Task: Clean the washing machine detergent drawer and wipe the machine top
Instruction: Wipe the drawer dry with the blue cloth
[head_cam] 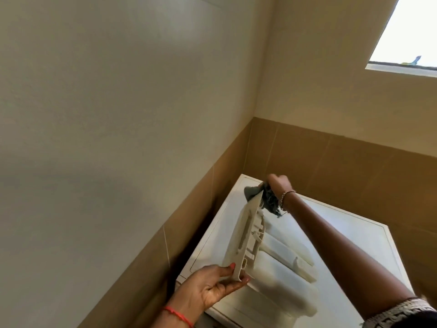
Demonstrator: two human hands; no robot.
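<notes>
- The detergent drawer (281,268), cream-white plastic, is out of the machine and held over the washing machine top (343,226). Its long front panel runs from near the viewer to the far left corner of the top, and its moulded compartments spread to the right of the panel.
- Whether the drawer's underside touches the top or hangs just above it cannot be told.
- The left hand (208,290) pinches the near end of the front panel, with the thumb on the panel's outer face and the fingers curled beneath its lower edge. A red thread (178,316) circles that wrist.
- The right hand (279,183) is at the far end of the panel, its fingers curled tight round a dark grey cloth (254,192). The cloth is pressed against the panel's top edge, and part of it hangs down behind the panel.
- A bead bracelet (287,195) sits on the right wrist. The forearm crosses the machine top on a slant, and a patterned sleeve (399,308) shows at the lower right.
- The machine stands in a corner. Its left edge runs close along the brown tiled wall (196,209) with a narrow dark gap between them, and its back edge meets the tiles behind.
- The bare white top shows beyond the forearm towards the right rear corner, and as a strip left of the drawer panel.
- Cream plaster rises above the tiles, and a bright window (409,31) is set high on the right.
</notes>
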